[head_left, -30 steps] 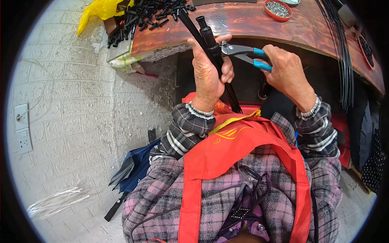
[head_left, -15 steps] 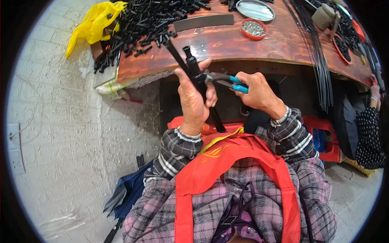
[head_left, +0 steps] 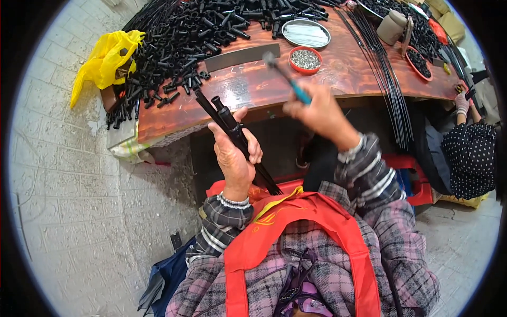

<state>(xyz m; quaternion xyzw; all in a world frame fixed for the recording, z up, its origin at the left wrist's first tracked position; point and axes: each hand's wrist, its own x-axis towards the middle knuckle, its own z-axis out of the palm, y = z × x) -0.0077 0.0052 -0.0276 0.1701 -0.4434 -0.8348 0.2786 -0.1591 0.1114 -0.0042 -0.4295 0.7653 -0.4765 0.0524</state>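
Left hand (head_left: 235, 158) grips black rods (head_left: 232, 132); right hand (head_left: 317, 113) holds blue-handled pliers (head_left: 288, 79)

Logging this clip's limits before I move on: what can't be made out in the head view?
- Right hand and blue-handled tool: motion-blurred, so the tool's tip is unclear.
- Black rods in the left hand: middle hidden by fingers.
- Red bowl: contents too small.
- Person at right: cut off by the rim.

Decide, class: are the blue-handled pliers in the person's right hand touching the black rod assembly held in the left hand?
Apart. The head view shows the blue-handled pliers raised over the table, well clear of the black rod assembly.
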